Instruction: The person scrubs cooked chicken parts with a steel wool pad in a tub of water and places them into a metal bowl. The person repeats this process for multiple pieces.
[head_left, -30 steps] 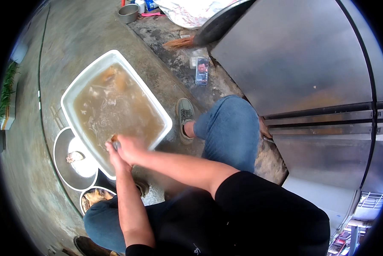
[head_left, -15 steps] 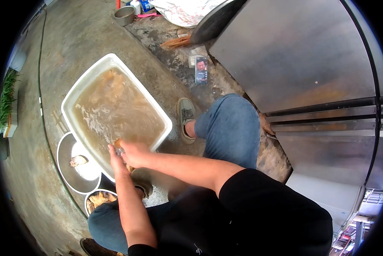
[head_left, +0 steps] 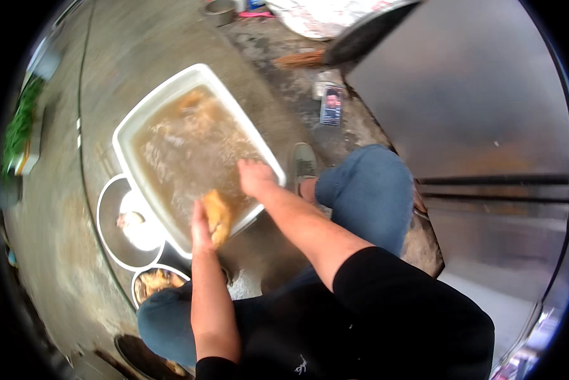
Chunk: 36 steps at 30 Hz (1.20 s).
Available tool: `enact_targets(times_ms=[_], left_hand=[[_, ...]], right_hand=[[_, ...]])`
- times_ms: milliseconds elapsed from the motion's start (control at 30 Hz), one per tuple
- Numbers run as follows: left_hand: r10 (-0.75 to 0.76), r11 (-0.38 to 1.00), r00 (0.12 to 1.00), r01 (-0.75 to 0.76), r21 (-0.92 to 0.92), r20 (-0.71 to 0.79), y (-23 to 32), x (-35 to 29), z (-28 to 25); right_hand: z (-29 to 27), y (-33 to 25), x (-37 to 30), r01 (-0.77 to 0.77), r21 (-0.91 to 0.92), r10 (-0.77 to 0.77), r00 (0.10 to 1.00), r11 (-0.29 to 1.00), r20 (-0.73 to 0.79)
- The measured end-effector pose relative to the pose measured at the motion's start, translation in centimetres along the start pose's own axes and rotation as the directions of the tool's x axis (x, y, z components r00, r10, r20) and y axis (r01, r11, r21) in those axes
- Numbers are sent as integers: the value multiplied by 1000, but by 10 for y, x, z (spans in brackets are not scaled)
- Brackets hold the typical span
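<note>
Yellow-brown, wet, skin-covered piece of raw poultry (head_left: pixel 217 217) sits at the near rim of the white rectangular plastic tub (head_left: pixel 146 107), which is full of murky brown water (head_left: pixel 186 152). Left hand (head_left: pixel 200 225) has its grip closed around the piece from the left side, fingers wrapped on it, lifting it just above the waterline. Right hand (head_left: pixel 254 177) rests on the tub's right rim, fingers partly curled over the edge; can't tell whether it's clamping the rim or just leaning on it.

Handling judgement: soft and floppy, slick with water and fat, moderate weight, not fragile but will slide out of a light pinch. Best taken with a full-palm wrap around the thickest part, or hooked at a joint or bone, rather than by loose skin.

Round metal bowl (head_left: pixel 129 223) holding a pale piece stands on the concrete floor (head_left: pixel 63 266) touching the tub's left corner; a second smaller round bowl (head_left: pixel 154 282) with brownish pieces just below it, by the left knee. Small phone (head_left: pixel 330 104) lies on the floor well beyond the tub
</note>
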<state>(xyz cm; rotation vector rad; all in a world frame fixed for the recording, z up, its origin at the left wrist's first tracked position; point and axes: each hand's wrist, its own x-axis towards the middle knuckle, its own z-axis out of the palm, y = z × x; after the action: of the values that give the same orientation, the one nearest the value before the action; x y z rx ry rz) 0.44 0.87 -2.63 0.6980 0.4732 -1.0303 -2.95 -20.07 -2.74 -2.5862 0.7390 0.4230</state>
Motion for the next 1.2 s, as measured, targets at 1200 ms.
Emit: enact_targets(times_ms=[1200], left_hand=[[236, 943, 954, -179, 281, -184, -3, 9, -18]], right_hand=[[-38, -102, -44, 56, 344, -56, 998, 937, -10]])
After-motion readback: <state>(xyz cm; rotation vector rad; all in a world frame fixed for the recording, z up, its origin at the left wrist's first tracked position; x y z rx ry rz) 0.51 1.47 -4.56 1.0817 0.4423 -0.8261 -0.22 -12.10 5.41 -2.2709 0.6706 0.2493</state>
